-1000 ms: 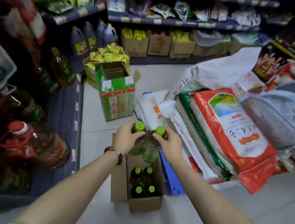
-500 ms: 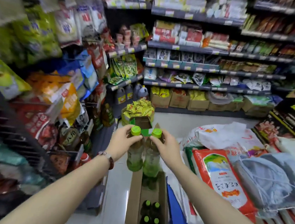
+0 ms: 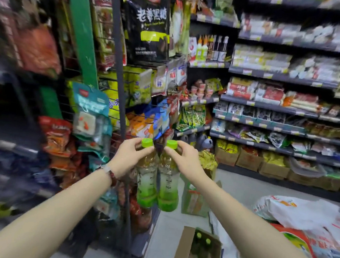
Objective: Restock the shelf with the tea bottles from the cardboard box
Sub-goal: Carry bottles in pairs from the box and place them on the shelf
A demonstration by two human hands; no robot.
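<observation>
head-worn view, forward, shop aisle (image 3: pixel 231 186)

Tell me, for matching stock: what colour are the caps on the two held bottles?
Bright lime green, on both tea bottles; the head view shows it.

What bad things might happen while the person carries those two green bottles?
1. Each bottle is held only by the neck under its cap, one in the left hand and one in the right hand, so the left bottle or right bottle might slip.
2. The bottles hang touching and could knock together.
3. The open cardboard box sits on the floor below, easy to trip on.
</observation>
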